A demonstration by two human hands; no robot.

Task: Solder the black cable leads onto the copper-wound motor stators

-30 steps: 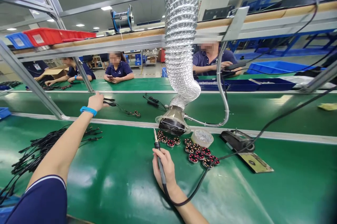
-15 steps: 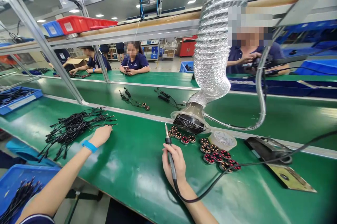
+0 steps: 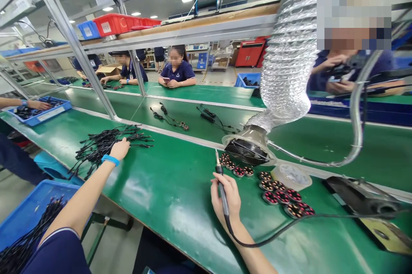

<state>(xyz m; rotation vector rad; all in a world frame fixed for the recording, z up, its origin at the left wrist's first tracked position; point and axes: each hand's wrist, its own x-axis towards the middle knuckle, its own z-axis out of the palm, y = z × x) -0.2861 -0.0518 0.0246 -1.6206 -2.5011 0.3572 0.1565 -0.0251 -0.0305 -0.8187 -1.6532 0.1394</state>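
My right hand [image 3: 228, 197] is wrapped round a soldering iron [image 3: 222, 188], its tip pointing up and away from me. Close beyond that tip lie small round motor stators [image 3: 238, 171] with copper and red windings. More stators [image 3: 282, 197] sit in a cluster to the right. Over on the left, my left hand [image 3: 120, 149], with a blue wristband, has its fingers bent together among the ends of a pile of black cables [image 3: 96, 143]. The fingertips seem to pinch a cable, though they are partly hidden.
A black fume fan [image 3: 246, 152] on a silver duct [image 3: 286, 51] stands behind the stators. Right of it are a round tape roll [image 3: 291, 176] and a metal iron stand [image 3: 360, 197]. Blue bins of cables [image 3: 41, 111] are at left, where another person's hand [image 3: 38, 105] reaches in.
My left hand has shifted back over the cable pile from its right end. The view has turned left, bringing another person's arm in at the left bin. The right hand keeps the soldering iron.
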